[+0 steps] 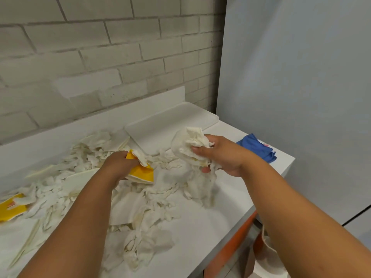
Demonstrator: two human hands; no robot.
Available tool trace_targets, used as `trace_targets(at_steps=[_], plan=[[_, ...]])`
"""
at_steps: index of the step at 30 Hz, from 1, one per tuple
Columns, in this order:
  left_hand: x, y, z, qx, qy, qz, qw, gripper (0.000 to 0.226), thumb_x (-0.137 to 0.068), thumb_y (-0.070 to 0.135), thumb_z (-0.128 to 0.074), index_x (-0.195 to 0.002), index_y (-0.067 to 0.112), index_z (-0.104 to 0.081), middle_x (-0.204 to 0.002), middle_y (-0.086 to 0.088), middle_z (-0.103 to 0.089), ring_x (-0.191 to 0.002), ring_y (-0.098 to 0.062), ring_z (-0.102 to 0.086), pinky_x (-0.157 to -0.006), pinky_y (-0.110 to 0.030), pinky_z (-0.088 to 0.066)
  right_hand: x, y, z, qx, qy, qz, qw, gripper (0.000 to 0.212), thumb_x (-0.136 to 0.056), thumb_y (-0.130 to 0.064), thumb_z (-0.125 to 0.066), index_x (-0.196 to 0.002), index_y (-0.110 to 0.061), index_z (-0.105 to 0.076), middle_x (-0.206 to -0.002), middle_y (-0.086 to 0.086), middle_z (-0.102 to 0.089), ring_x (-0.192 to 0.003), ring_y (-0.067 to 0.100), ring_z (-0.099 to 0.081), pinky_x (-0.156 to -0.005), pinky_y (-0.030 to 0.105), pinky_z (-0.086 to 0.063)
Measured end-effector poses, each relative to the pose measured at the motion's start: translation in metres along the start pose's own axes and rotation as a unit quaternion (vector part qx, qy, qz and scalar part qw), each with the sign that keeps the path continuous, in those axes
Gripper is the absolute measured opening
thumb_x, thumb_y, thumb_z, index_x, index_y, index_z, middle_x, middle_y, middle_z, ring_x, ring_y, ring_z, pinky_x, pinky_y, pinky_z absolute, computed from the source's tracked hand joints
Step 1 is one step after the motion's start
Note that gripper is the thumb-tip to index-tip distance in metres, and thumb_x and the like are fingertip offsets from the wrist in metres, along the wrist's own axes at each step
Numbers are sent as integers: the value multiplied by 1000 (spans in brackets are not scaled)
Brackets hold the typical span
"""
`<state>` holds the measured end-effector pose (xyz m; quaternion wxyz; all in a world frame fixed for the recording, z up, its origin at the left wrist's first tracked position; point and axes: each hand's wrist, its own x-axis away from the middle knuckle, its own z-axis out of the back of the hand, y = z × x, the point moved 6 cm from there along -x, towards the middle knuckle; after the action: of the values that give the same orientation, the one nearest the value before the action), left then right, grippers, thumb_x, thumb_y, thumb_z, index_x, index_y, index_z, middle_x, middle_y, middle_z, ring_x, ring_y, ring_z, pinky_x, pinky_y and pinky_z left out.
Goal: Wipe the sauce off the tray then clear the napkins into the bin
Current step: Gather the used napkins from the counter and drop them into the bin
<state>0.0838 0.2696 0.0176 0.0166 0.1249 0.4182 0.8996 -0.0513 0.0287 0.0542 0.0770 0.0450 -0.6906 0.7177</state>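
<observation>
The right hand is raised a little above the counter, its fingers curled tight round a wad of crumpled white napkins; more tissue hangs from under the palm down toward the surface. The left hand is low over the mess, fingers closed on a yellow wrapper together with a scrap of white napkin pinched at its top edge. Loose napkins are strewn over most of the white counter, from the back left to the near edge, some stained yellowish. A second yellow wrapper lies at the far left among them. The white tray sits at the back of the counter against the brick wall, just behind both hands; its visible surface looks plain white, with napkins touching its near-left corner. A folded blue cloth lies on the counter's right end, just beyond the right wrist. Below the counter's near edge an orange panel shows
</observation>
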Motion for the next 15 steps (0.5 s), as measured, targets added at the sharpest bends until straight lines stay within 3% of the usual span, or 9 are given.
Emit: trace_targets(at_steps=[2,6,11,15], plan=[[7,5,-1,101,-10,14,995,20,-88,20,-62,-108,14,-61,-113,-15,-61,-98,-31,-60,-61,-33,-51,-1,-7,5,-23,40,15,999,23,-90,-24,-66,-113,-22,-66,-108,7,-66,-92,21,-65,-66,29,-56],[27,28,-17,210,-48,5,977,24,-92,20,-60,-116,16,-60,-107,-10,-64,-83,-22,-63,-52,-28,-50,5,-15,21,-52,88,27,994,26,-94,-22,-61,-120,-18,-63,-111,7,-67,-92,20,-65,-60,26,-55],[52,66,-66,235,-96,-11,967,22,-92,21,-59,-114,17,-61,-102,-9,-66,-77,-21,-65,-45,-22,-50,26,-23,55,-71,88,51,992,27,-95,-20,-59,-121,-13,-62,-100,2,-66,-83,18,-62,-49,22,-48],[69,100,-116,235,-138,-20,962,25,-92,23,-59,-116,18,-61,-110,-10,-67,-91,-26,-66,-49,-24,-51,59,-33,102,-82,100,77,989,18,-95,-20,-58,-111,-15,-64,-88,0,-68,-71,14,-63,-48,22,-46]])
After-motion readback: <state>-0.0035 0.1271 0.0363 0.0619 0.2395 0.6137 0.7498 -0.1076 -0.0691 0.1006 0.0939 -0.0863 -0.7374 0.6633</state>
